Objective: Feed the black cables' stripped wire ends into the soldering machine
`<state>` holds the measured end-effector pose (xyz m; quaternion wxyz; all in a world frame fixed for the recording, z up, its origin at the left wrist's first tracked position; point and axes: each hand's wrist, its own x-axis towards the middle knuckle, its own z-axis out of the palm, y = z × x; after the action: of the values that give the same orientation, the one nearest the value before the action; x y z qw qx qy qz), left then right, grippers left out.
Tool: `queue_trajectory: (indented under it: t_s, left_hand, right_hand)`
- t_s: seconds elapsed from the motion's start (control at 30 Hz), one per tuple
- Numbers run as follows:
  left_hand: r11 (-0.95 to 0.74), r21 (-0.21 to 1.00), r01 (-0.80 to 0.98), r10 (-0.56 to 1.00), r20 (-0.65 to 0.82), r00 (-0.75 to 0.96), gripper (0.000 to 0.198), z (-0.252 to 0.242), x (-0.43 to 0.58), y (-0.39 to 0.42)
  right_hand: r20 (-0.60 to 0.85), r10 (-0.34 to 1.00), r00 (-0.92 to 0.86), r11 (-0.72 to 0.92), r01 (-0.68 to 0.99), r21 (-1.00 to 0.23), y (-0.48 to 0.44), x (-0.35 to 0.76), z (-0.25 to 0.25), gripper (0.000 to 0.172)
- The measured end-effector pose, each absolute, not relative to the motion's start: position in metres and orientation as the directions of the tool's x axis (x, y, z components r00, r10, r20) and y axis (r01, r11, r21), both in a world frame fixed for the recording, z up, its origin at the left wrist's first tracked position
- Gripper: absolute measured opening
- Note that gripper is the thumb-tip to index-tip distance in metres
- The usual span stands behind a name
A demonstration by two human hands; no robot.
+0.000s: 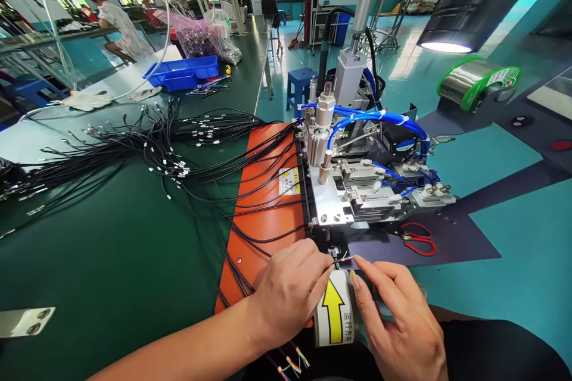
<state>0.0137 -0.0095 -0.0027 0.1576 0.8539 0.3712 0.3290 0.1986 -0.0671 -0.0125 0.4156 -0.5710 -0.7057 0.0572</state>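
My left hand (292, 289) is closed in a pinch around the end of a thin black cable, at the front of the metal machine (328, 199). Fine coloured wires (345, 259) stick out from that cable end toward the right. My right hand (400, 309) has its index finger and thumb slightly apart, the index fingertip at the wire tips; whether it touches them I cannot tell. Below the fingers sits a round metal part with a yellow arrow label (333, 309). More cable ends with splayed coloured wires (294, 363) hang under my left wrist.
Many black cables (201, 172) run over the green mat and an orange plate (268, 190). Red-handled cutters (417, 239) lie to the right. A solder spool (473, 80) and a black lamp (465, 6) stand at upper right. Blue trays (183, 73) and two people are farther back.
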Motion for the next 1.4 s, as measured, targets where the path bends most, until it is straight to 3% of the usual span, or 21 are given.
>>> queue_trajectory:
  t_s: [0.2,0.4,0.63,0.9,1.13,1.4]
  left_hand:
    - [-0.678,0.5,0.539,0.735,0.446,0.511,0.015,-0.003,0.014,-0.009]
    - [-0.678,0.494,0.544,0.735,0.442,0.514,0.016,-0.002,0.013,-0.009]
    - [-0.675,0.51,0.533,0.738,0.455,0.498,0.016,0.0,0.014,-0.009]
    - [-0.677,0.507,0.534,0.736,0.445,0.51,0.015,-0.001,0.013,-0.009]
    - [-0.684,0.514,0.518,0.729,0.449,0.517,0.014,0.0,0.013,-0.009]
    - [-0.665,0.522,0.535,0.746,0.423,0.514,0.015,-0.001,0.012,-0.01]
  right_hand:
    - [0.529,0.849,0.011,0.334,0.764,-0.552,-0.067,0.198,-0.013,0.032]
    - [0.487,0.872,0.053,0.322,0.687,-0.652,-0.06,0.196,-0.011,0.008]
    - [0.421,0.906,0.033,0.319,0.6,-0.734,-0.061,0.188,-0.015,0.008]
    - [0.064,0.953,0.296,-0.078,0.445,-0.892,-0.056,0.211,-0.009,0.024]
    - [-0.257,0.958,0.127,-0.272,0.119,-0.955,-0.048,0.208,-0.009,0.036]
    - [-0.346,0.936,0.063,-0.344,-0.041,-0.938,-0.04,0.206,-0.011,0.038]
